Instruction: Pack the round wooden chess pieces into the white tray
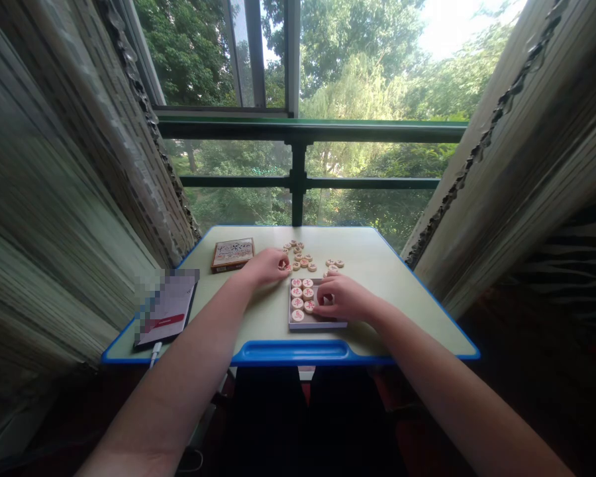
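A shallow box tray (318,325) stands near the front of the table. Round wooden xiangqi pieces with red characters fill its left side in two columns; a piece at the lower left (298,316) lies flat. My right hand (345,297) reaches over the tray's right side, its curled fingertips on a xiangqi piece (308,307) in the second column. Behind the tray, more xiangqi pieces (304,263) lie loose. My left hand (267,266) is at their left edge, fingers pinched at a xiangqi piece (289,269). The right hand hides part of the tray's inside.
A printed box lid (233,254) lies at the back left of the table (397,318). Nearer on the left is a dark-edged tablet (171,318) with a white cable (155,354). A blue-rimmed groove (295,350) runs along the front edge. Curtains flank the window.
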Tool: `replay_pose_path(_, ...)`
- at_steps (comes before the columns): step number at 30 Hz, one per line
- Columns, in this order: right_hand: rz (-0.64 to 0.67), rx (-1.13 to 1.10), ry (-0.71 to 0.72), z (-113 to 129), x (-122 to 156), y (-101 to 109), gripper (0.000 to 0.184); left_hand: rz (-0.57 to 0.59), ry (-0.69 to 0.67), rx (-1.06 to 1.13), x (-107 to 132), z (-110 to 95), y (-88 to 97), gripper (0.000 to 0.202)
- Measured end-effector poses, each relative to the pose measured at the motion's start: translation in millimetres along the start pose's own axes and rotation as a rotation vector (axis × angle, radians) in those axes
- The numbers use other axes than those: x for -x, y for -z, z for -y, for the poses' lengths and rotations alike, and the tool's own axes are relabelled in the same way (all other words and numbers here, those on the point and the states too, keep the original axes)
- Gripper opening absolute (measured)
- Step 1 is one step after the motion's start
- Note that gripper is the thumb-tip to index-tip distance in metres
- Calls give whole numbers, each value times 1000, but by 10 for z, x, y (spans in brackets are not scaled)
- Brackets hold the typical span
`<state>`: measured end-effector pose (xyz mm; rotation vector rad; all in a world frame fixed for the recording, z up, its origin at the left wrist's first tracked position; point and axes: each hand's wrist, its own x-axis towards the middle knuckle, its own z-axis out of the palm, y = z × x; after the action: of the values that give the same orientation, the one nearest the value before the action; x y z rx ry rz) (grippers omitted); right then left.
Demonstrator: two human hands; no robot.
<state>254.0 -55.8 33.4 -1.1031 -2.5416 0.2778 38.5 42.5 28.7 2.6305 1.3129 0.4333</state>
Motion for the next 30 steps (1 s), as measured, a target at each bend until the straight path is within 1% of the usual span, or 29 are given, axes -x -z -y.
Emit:
replay_pose_path(4, -5, -6, -13, 8, -3, 17, 18, -58, 29, -10, 12, -14, 27, 25)
replay_pose_path(7, -5, -19, -23, 12, -4, 23, 18, -78, 45, 11, 15, -33, 36, 24)
replay_pose_path(11, -2, -21, -15, 4, 1, 31, 19, -79, 28, 148, 33, -103, 65, 22)
replay_pose_path(13, -28, -13, -18, -8, 7, 42, 20, -80, 7, 222, 51, -154, 87, 23)
replay_pose_path(15, -100, -9, -29, -25, 13, 54, 18, -81, -18, 288, 69, -208, 105, 25)
replay_pose_path(19, -306, -9, -82, -53, 12, 58, 14, -55, -48, 394, 85, -302, 113, 30)
replay_pose_path(22, -379, -53, -141, -60, 1, 41, 16, -47, -78, 448, 86, -346, 98, 33)
replay_pose_path(27, -382, -129, -273, -57, -20, 30, 21, 2, -132, 485, 95, -397, 59, 33)
replay_pose_path(30, -340, -262, -300, -49, -32, 30, 22, 28, -158, 470, 105, -434, 39, 32)
